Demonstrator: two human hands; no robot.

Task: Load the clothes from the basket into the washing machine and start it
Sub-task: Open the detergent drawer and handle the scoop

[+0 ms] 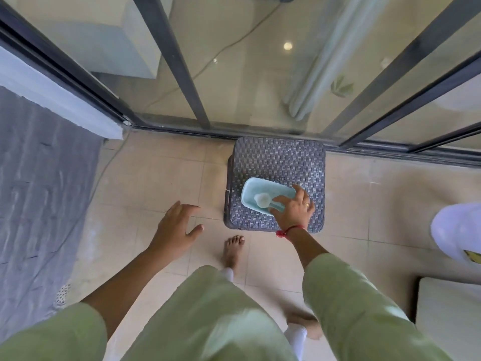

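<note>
Early stage: right hand (294,211) grips a pale blue tub (263,195) resting on the lidded woven laundry basket (276,162) at 12 o'clock, left hand (177,225) spread empty; no clothes loaded, washing machine unseen.

You have one view only, from the camera on your head: it looks steeply down past your pale green sleeves at the beige tiled floor (161,178), facing the dark-framed glass sliding door (182,74), wide-angled.
</note>
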